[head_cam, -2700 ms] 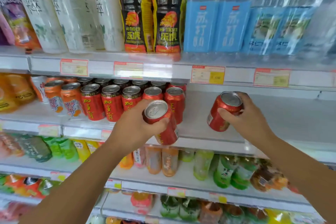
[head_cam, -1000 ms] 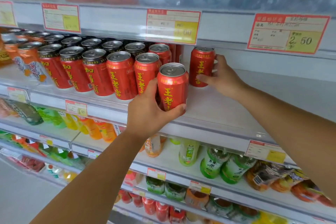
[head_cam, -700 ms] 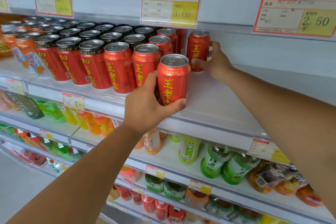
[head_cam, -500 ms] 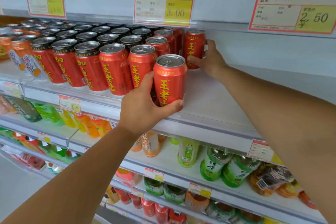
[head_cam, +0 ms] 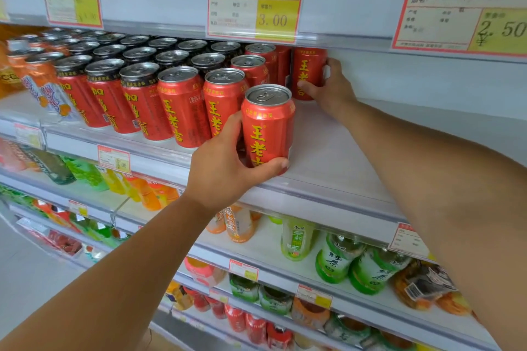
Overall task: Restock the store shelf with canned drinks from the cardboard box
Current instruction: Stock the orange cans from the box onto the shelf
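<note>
The left hand (head_cam: 225, 168) grips 1 upright red can (head_cam: 268, 122) at the front edge of the shelf (head_cam: 328, 157), thumb across its base. Behind and right of that grip, the right hand (head_cam: 330, 91) clasps a 2nd can (head_cam: 308, 74) deep on the shelf, just beside the stocked rows (head_cam: 176, 102).

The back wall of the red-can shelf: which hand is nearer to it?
Right. The right hand grips a red can deep in the shelf, close to the back wall; the left hand grips a second can at the front edge.
</note>
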Tool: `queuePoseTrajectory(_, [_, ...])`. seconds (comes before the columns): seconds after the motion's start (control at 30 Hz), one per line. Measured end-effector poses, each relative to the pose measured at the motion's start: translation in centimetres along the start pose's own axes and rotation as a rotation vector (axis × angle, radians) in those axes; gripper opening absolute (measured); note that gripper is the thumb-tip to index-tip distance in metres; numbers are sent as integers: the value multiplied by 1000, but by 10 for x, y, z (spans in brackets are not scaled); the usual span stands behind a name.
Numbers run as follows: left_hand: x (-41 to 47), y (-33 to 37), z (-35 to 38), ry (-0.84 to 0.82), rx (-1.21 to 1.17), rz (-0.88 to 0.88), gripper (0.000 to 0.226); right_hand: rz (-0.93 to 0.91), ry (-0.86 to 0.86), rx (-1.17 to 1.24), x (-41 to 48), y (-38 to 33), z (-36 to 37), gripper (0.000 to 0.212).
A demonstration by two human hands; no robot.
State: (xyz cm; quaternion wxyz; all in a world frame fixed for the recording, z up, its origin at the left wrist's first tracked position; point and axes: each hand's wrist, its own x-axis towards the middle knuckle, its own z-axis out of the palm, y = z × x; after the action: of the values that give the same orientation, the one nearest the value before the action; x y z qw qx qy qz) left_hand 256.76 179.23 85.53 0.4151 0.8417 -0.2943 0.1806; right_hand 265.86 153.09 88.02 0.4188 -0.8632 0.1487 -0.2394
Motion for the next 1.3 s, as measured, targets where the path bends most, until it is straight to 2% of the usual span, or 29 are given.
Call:
queuePoseTrajectory(0.2, [0, 3, -5, -45, -48, -20, 64, 125, -68, -42, -19, -16, -21, 86])
queuePoseTrajectory(0.3, [0, 7, -7, -79, -48, -54, 70, 62, -178, -65, -51, -25, -41, 65])
queuePoseTrajectory(0.4, [2, 12, -6, -115, -14, -80, 80, -13, -334, 37, -92, -30, -58, 47])
queuePoseTrajectory(0.5, [5, 18, -1, -147, 129, -81, 78, -54, -538, 215, -130, -37, -69, 60])
queuePoseTrajectory(0.57, [7, 21, 4, -166, 144, -74, 79, -71, -602, 282, -146, -44, -66, 74])
queuePoseTrajectory(0.63, [8, 18, 4, -210, 54, -38, 82, -91, -540, 240, -154, -52, -57, 83])
queuePoseTrajectory(0.77, [2, 5, -8, -235, -66, 55, 74, -115, -378, 230, -152, -56, -41, 66])
queuePoseTrajectory(0.83, [-6, -8, -16, -172, -13, 103, 69, -117, -342, 228, -145, -54, -37, 60])
queuePoseTrajectory(0.97, [-19, -37, -16, -59, 248, 284, 62, -76, -194, 182, -121, -47, -30, 56])
queuePoseTrajectory(1.1, [-21, -42, -11, 1, 248, 339, 58, -46, -70, 94, -92, -39, -19, 62])
queuePoseTrajectory(1.3, [-20, -41, -11, -14, 241, 346, 56, -38, 5, 95, -69, -32, -6, 64])
